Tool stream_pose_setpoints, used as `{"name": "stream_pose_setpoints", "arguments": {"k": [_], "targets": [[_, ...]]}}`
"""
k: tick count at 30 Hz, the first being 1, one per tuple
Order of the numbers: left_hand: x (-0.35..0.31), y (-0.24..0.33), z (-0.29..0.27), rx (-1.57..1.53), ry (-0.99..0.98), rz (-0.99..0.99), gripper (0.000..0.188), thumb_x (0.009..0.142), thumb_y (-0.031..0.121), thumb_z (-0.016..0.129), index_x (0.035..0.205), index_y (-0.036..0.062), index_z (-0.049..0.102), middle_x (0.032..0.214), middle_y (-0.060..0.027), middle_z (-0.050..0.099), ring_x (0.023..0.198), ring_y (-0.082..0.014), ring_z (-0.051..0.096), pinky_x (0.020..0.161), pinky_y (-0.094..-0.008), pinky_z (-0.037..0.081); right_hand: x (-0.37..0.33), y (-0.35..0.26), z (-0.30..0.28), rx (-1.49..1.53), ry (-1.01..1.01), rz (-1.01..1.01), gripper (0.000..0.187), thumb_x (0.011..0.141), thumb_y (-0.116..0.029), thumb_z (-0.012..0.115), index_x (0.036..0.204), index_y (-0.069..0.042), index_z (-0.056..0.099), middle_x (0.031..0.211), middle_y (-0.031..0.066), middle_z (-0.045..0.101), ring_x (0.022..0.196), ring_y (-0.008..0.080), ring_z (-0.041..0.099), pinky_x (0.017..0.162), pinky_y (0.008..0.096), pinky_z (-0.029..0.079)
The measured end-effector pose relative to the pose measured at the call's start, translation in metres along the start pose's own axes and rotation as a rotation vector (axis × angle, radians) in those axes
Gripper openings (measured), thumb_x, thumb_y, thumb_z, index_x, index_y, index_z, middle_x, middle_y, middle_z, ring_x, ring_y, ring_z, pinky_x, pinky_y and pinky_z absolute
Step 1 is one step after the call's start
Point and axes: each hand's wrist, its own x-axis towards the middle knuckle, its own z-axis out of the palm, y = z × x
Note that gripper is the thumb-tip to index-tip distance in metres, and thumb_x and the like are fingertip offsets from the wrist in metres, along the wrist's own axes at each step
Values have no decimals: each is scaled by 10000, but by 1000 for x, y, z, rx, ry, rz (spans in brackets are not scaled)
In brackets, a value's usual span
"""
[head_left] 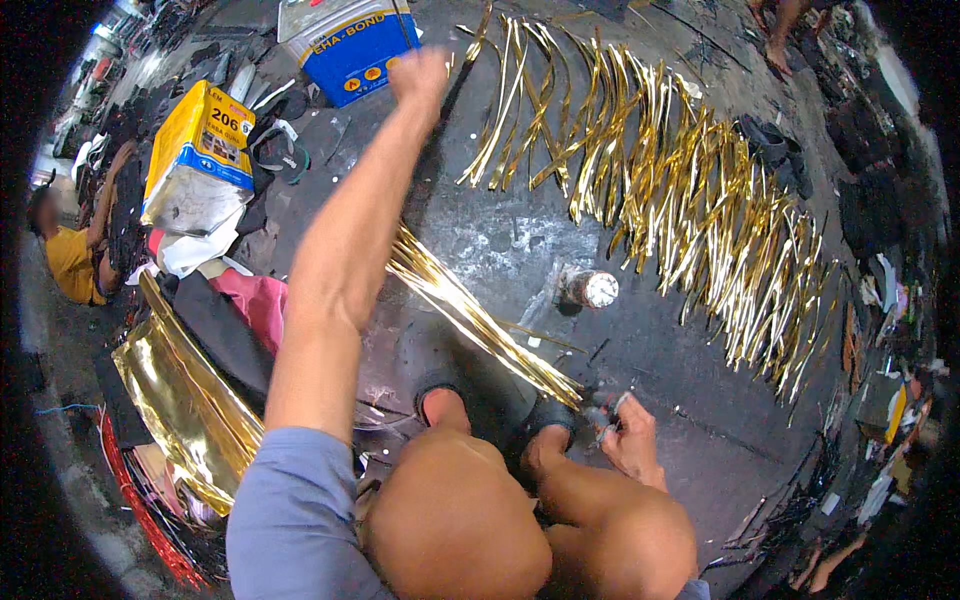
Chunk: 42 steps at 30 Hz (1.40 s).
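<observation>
1. Strips of gold foil [680, 190] lie fanned in a long row across the dark floor [500, 240], from the upper middle of the frame down to the right edge, while a person squats over them at bottom centre.

2. Left hand [420, 75], blurred at top centre with the arm fully stretched, is closed; whether it grips a strip I cannot tell, though it sits just beside the first strips of the row.

3. Right hand [628, 435], at lower right, pinches one end of a bundle [480, 320] of gold strips that runs diagonally up toward the left arm.

4. A small jar [590, 288] stands mid-frame beside the bundle; a blue box [350, 45] and a yellow pack [195, 150] sit at upper left, a crumpled gold sheet [180, 400] at lower left.

5. Judged from this, laying out is under way: strips go from bundle to row one at a time. The next move calls for separating a single strip cleanly, without creasing it or disturbing its neighbours.
</observation>
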Motion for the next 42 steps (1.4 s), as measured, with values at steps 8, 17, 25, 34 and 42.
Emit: {"name": "stream_pose_setpoints", "arguments": {"k": [8,17,25,34,42], "targets": [[22,231,-267,-1230,49,455,197,885,237,665,840,45,673,787,-77,685,699,-185,657,673,-346,529,59,-69,-48,32,378,-313,278,749,-20,732,1025,-5,699,821,115,630,714,243,631,653,347,509],[-106,267,-330,-910,-292,581,74,939,99,675,943,32,646,841,-93,723,684,-145,693,613,-281,571,95,-187,-123,505,799,-594,350,983,-186,647,1280,-7,599,1169,96,690,1002,166,671,810,309,563],[-210,298,-301,-981,-232,615,226,794,16,776,971,3,636,810,-90,729,754,-115,703,672,-259,572,121,-281,-101,758,1054,-697,189,1014,-79,509,1175,-24,593,1003,69,649,856,133,616,709,310,506],[-271,248,-228,-624,-933,609,353,1009,387,542,1112,72,663,751,-182,664,702,-297,686,652,-405,504,74,-197,-116,894,1098,-486,157,1003,-71,531,1157,-83,553,815,-17,560,574,49,485,444,198,372],[-312,164,-145,-707,-1058,362,225,852,64,728,1070,10,716,796,-20,677,765,-57,614,634,-233,472,-46,-126,-215,-9,1139,-423,418,981,-32,501,1398,-20,525,1317,115,610,1182,188,597,984,310,502]]}}
